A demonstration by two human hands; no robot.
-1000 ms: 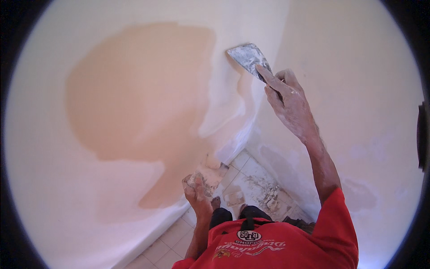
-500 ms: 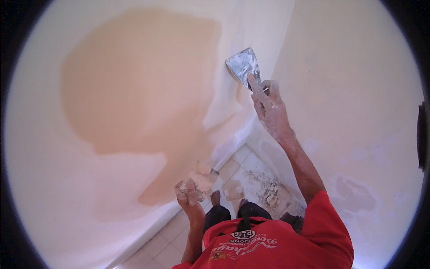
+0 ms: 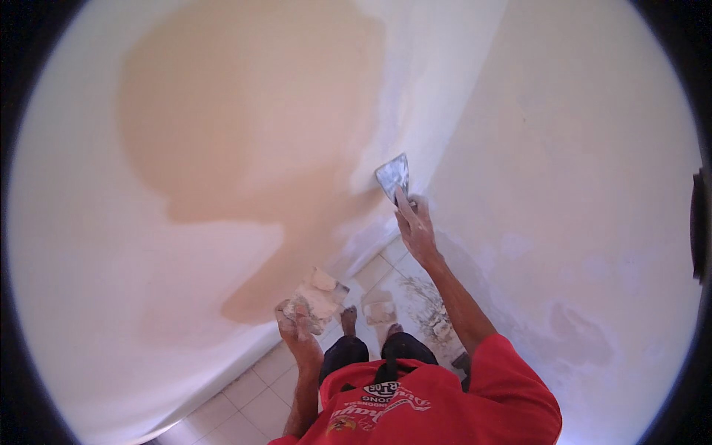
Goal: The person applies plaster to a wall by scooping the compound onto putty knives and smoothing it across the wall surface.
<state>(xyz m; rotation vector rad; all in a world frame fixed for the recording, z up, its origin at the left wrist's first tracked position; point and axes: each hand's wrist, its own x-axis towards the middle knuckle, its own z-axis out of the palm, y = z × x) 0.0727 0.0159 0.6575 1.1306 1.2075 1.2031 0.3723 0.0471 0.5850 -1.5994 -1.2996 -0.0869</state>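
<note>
My right hand (image 3: 417, 230) grips a putty knife (image 3: 393, 174) with a broad, whitish-smeared metal blade. Its index finger stretches along the blade, which is at the left wall (image 3: 222, 133) close to the corner; whether its edge touches cannot be told. Low on the left, my left hand (image 3: 297, 326) is wrapped round a flat plate heaped with pale putty (image 3: 320, 295). The putty hides most of this plate, though a dark corner shows. Dried white residue coats both hands.
A second wall (image 3: 549, 193) rises on the right, with pale patches low down. White floor tiles (image 3: 245, 389) lie below, with putty scraps (image 3: 434, 315) scattered near the corner and a square, putty-smeared thing (image 3: 380, 308) by my feet. My shadow falls on the left wall.
My right hand has brought the putty knife down along the wall by the corner, nearer to my body. My left hand still holds the loaded plate, slightly further left in view.
</note>
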